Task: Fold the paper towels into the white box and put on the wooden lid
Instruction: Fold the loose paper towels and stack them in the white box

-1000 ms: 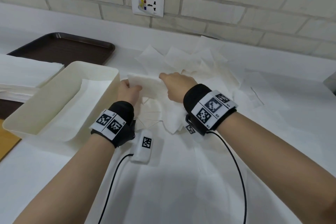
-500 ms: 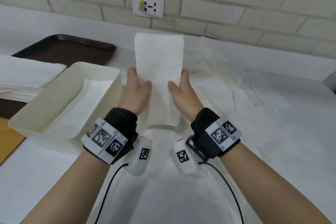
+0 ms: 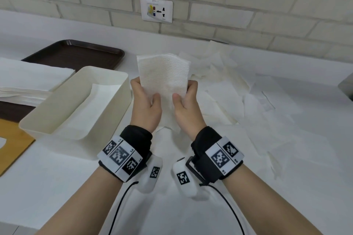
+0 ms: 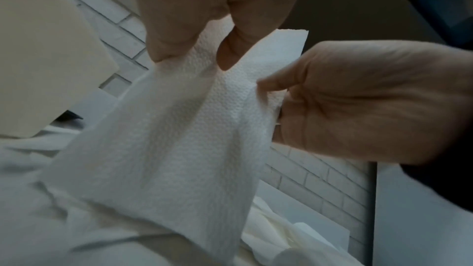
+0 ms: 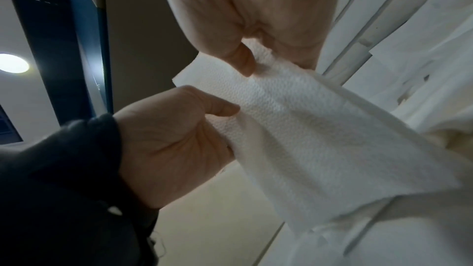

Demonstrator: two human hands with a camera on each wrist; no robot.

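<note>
Both hands hold one embossed paper towel (image 3: 164, 76) upright above the counter: the left hand (image 3: 146, 105) pinches its left edge between thumb and fingers, the right hand (image 3: 186, 104) pinches its right edge likewise. Just left of the grip stands the white box (image 3: 114, 74), open, with at least one flat sheet inside. The wooden lid (image 3: 13, 143) lies further left, off the box. Right of and beyond the grip, loose towels (image 3: 225, 86) lie scattered; a flat stack (image 3: 28, 78) sits far left. Judged progress: early; most folding and the lidding remain. Beyond are a white counter (image 3: 286, 187), a dark tray (image 3: 76, 53), and a painted brick wall with a socket (image 3: 156, 10).
</note>
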